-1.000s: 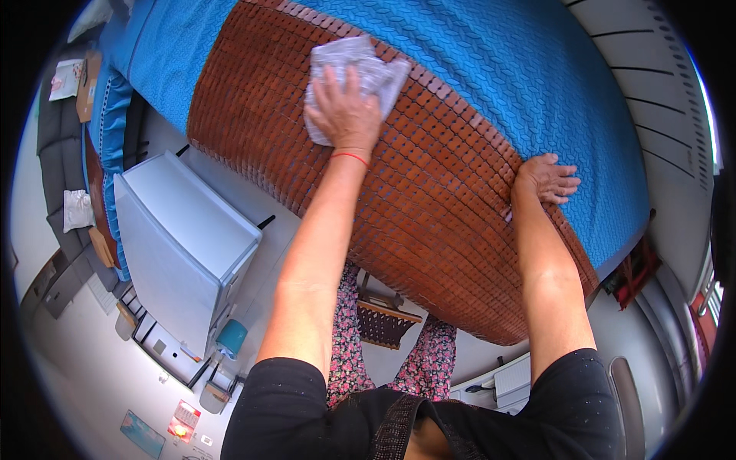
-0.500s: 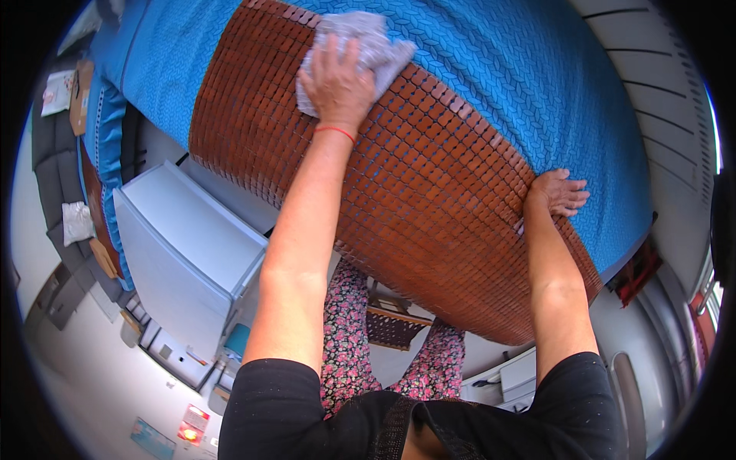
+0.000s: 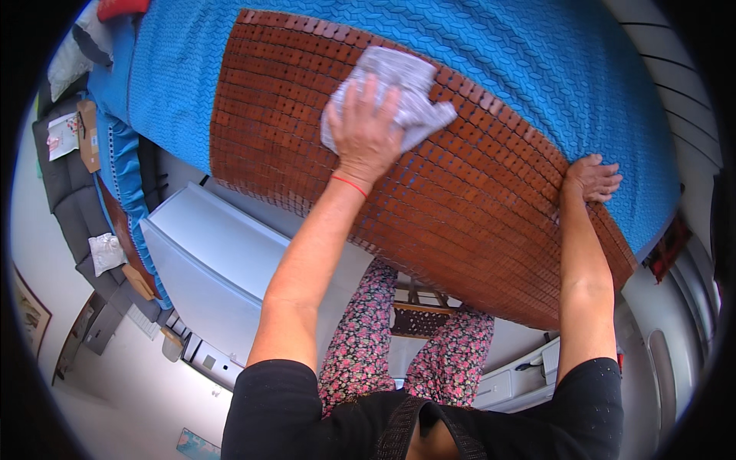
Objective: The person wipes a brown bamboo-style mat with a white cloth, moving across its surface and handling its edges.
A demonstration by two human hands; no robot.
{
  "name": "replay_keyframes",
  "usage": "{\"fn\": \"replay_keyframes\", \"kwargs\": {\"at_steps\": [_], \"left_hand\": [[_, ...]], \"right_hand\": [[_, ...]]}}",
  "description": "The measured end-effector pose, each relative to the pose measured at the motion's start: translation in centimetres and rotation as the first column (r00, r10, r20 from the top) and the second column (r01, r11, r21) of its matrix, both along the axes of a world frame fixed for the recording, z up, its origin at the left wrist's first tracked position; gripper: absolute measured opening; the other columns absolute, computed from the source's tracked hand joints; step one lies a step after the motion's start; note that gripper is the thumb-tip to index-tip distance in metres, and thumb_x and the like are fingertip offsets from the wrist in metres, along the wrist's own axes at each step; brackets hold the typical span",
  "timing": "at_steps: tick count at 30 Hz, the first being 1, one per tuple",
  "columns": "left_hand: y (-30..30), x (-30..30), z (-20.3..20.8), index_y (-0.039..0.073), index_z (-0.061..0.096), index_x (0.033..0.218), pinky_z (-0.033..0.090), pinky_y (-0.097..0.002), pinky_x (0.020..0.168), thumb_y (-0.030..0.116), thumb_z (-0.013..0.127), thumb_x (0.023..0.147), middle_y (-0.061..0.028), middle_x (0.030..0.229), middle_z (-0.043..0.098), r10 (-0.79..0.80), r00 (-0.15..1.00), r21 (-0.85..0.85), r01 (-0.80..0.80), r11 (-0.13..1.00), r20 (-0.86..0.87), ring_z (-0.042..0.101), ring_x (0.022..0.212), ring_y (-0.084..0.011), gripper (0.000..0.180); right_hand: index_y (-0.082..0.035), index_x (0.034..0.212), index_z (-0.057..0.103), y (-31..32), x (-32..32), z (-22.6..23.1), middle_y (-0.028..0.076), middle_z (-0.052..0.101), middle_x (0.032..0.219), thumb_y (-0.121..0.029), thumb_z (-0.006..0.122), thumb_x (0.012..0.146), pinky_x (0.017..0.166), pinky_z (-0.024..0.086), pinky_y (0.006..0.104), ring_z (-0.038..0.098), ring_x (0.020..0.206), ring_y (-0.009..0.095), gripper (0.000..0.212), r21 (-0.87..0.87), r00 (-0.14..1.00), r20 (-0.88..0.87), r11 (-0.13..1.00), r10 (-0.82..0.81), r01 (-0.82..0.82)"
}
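A light grey-white cloth [image 3: 410, 115] lies crumpled on a brown mat of small linked tiles [image 3: 460, 222]. My left hand [image 3: 364, 126] holds the cloth down against the mat, its fingers spread over it; the wrist wears a red string. Over at the right, my right hand [image 3: 594, 179] rests by the mat's far edge, with fingers stretched onto the blue quilted cover [image 3: 521, 69]. Nothing shows in that hand, though its palm is hidden. The mat's near edge hangs over the side, above my legs.
A white box-shaped cabinet [image 3: 207, 253] stands close below the mat's left part. Farther left, a grey sofa [image 3: 73, 199] bears packages. Beneath the mat, between my legs in flowered trousers [image 3: 356, 337], a dark brown perforated piece of furniture [image 3: 420, 320] shows.
My left hand has drawn the cloth nearer, from the mat's far edge onto its tiles. The right hand stays at the mat's edge. The whole view has shifted somewhat.
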State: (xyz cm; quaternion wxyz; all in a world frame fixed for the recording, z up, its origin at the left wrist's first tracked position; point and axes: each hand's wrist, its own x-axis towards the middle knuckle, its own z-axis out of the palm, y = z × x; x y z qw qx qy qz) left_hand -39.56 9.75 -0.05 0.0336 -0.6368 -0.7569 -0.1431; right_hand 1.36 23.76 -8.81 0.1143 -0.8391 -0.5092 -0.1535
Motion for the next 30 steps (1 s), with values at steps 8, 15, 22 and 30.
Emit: {"fn": "replay_keyframes", "kwargs": {"at_steps": [8,15,22,30], "left_hand": [[5.4,-16.3,-1.4,0.023,0.053,0.128,0.029,-0.0585,0.099,0.03,0.06,0.078,-0.008,0.14,0.043,0.37,0.906,-0.002,-0.379,0.925,-0.203,0.037,0.131,-0.0291,0.051],[8.2,-22.2,0.9,0.017,0.054,0.123,0.041,-0.0483,0.093,0.027,0.054,0.079,-0.0108,0.126,0.051,0.374,0.92,-0.107,-0.386,0.916,-0.116,0.048,0.115,-0.0324,0.045],[-0.1,-13.8,-0.5,0.021,0.052,0.13,0.031,-0.061,0.098,0.029,0.062,0.077,-0.0097,0.142,0.041,0.462,0.861,-0.064,-0.484,0.873,-0.213,0.038,0.13,-0.032,0.054],[-4.7,3.3,1.3,0.023,0.045,0.134,0.023,-0.0644,0.102,0.03,0.071,0.071,-0.0121,0.146,0.034,0.272,0.96,-0.21,-0.252,0.945,0.072,0.028,0.135,-0.0396,0.068]], "right_hand": [[-0.009,0.141,0.029,0.0,0.9,-0.9,0.019,0.021,0.148,-0.046,0.038,0.092,0.11,0.01,0.0553,0.018,0.137,0.035,0.063,-0.013,1.0,0.012,1.0,-0.024,0.024],[-0.009,0.143,0.029,0.4,0.1,0.2,0.016,0.022,0.15,-0.048,0.036,0.093,0.111,0.01,0.0531,0.018,0.139,0.032,0.063,-0.086,0.994,-0.017,0.991,-0.105,0.103],[-0.011,0.142,0.031,0.4,0.4,-0.4,0.015,0.024,0.15,-0.047,0.035,0.093,0.111,0.013,0.0517,0.019,0.139,0.031,0.061,-0.076,0.992,0.04,0.99,-0.118,0.121],[-0.011,0.142,0.031,0.8,0.9,-1.0,0.014,0.024,0.15,-0.049,0.036,0.092,0.11,0.015,0.0517,0.019,0.139,0.031,0.063,-0.088,0.991,0.035,0.988,-0.128,0.131]]}}
